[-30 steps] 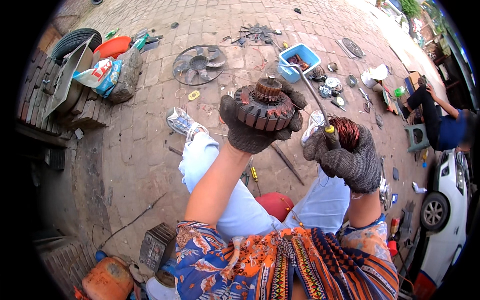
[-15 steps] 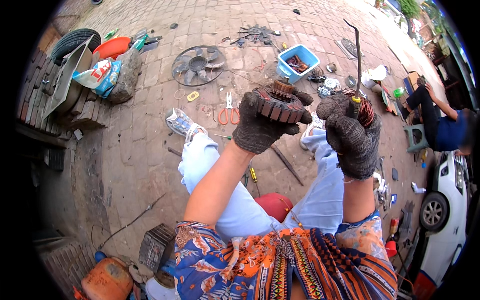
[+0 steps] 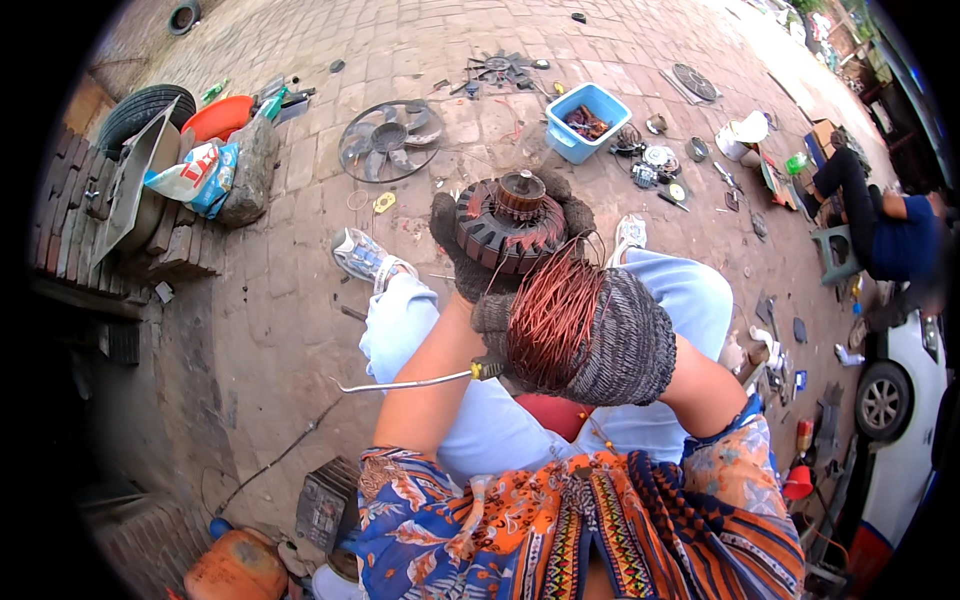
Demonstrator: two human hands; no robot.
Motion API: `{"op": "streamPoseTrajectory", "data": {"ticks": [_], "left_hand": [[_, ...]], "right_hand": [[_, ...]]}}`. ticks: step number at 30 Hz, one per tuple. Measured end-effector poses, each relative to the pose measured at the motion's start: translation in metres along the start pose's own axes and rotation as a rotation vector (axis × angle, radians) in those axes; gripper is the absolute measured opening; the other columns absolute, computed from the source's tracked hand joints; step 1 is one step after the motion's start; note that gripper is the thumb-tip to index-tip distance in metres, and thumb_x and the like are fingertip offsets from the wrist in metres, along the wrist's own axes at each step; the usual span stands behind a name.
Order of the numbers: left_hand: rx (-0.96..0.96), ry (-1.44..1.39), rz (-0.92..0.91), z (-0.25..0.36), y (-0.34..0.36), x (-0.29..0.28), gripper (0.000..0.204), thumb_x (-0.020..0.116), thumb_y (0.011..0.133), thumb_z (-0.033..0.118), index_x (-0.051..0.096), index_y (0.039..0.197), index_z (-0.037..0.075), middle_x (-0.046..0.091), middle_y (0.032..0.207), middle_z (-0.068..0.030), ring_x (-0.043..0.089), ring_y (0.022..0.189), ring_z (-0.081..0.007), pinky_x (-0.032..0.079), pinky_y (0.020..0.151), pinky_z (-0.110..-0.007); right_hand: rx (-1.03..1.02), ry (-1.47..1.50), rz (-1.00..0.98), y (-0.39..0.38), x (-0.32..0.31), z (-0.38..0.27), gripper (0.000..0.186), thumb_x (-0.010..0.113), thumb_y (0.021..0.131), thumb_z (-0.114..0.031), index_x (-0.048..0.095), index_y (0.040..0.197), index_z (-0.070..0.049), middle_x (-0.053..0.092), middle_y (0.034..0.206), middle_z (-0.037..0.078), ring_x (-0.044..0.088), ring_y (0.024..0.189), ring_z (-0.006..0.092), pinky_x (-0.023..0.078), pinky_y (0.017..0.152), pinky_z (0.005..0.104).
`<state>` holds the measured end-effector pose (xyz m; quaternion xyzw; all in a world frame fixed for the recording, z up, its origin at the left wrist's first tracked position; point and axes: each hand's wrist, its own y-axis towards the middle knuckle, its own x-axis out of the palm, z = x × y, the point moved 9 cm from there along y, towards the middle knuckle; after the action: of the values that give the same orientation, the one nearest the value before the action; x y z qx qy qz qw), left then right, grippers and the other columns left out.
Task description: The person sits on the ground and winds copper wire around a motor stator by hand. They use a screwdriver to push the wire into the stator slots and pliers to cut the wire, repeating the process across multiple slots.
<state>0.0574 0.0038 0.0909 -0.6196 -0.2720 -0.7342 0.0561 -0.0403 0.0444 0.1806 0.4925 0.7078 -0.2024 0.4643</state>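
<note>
Here, gripping a slotted motor core [image 3: 508, 238] in the gloved left hand [image 3: 472, 275] above the paved ground [image 3: 290, 255]; just beside it, clasping a hooked tool [image 3: 420, 384] in the gloved right hand [image 3: 628, 342], with copper wire [image 3: 555, 325] bunched against that hand.

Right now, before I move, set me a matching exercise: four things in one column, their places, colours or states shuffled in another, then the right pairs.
1. Motor part
2. Copper wire
3. Hook tool
4. Tub

A. Shaft crossing the left forearm in view
B. Light blue, standing on the paving
C. Held in the left hand
D. Reddish, bunched against the right hand

Pairs: 1-C; 2-D; 3-A; 4-B
</note>
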Motion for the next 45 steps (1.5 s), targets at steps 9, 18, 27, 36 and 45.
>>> {"op": "streamPoseTrajectory", "data": {"ticks": [9,18,27,36,45], "left_hand": [[-0.003,0.012,0.035,-0.006,-0.004,0.002,0.089,0.051,0.072,0.067,0.039,0.126,-0.003,0.051,0.115,-0.0223,0.057,0.094,-0.0336,0.054,0.067,-0.041],[-0.003,0.004,0.021,-0.005,-0.002,-0.001,0.088,0.051,0.072,0.067,0.040,0.124,-0.003,0.052,0.112,-0.0227,0.058,0.089,-0.0325,0.054,0.064,-0.040],[-0.049,-0.053,-0.011,-0.005,0.003,-0.008,0.087,0.050,0.073,0.067,0.041,0.123,-0.004,0.053,0.108,-0.0231,0.059,0.085,-0.0313,0.055,0.061,-0.039],[0.129,0.000,0.215,0.004,0.001,-0.011,0.078,0.048,0.078,0.063,0.045,0.116,-0.005,0.057,0.101,-0.0181,0.060,0.086,-0.0277,0.053,0.077,-0.042],[0.165,0.295,0.185,0.002,0.006,-0.009,0.045,0.059,0.085,0.034,0.044,0.115,0.004,0.054,0.108,-0.0132,0.058,0.098,-0.0258,0.050,0.090,-0.046]], "right_hand": [[0.061,-0.001,0.143,0.004,0.009,0.004,0.039,0.067,0.078,-0.024,0.058,0.113,-0.009,0.060,0.111,0.010,0.057,0.102,0.0267,0.045,0.091,0.0367],[0.026,0.005,0.180,0.004,0.021,0.010,0.039,0.064,0.079,-0.028,0.059,0.113,-0.010,0.059,0.112,0.011,0.056,0.103,0.0283,0.044,0.092,0.0384],[0.140,0.059,0.188,-0.001,0.000,0.010,0.044,0.066,0.078,-0.027,0.057,0.116,-0.008,0.059,0.114,0.011,0.056,0.103,0.0274,0.044,0.091,0.0357],[0.313,-0.063,0.502,-0.041,-0.054,0.031,0.026,0.071,0.075,-0.018,0.064,0.097,-0.004,0.065,0.097,0.012,0.064,0.087,0.0267,0.050,0.074,0.0345],[0.629,0.114,0.517,-0.076,-0.061,0.071,0.018,0.068,0.079,-0.015,0.066,0.090,0.000,0.066,0.076,0.012,0.064,0.068,0.0196,0.050,0.064,0.0297]]}}
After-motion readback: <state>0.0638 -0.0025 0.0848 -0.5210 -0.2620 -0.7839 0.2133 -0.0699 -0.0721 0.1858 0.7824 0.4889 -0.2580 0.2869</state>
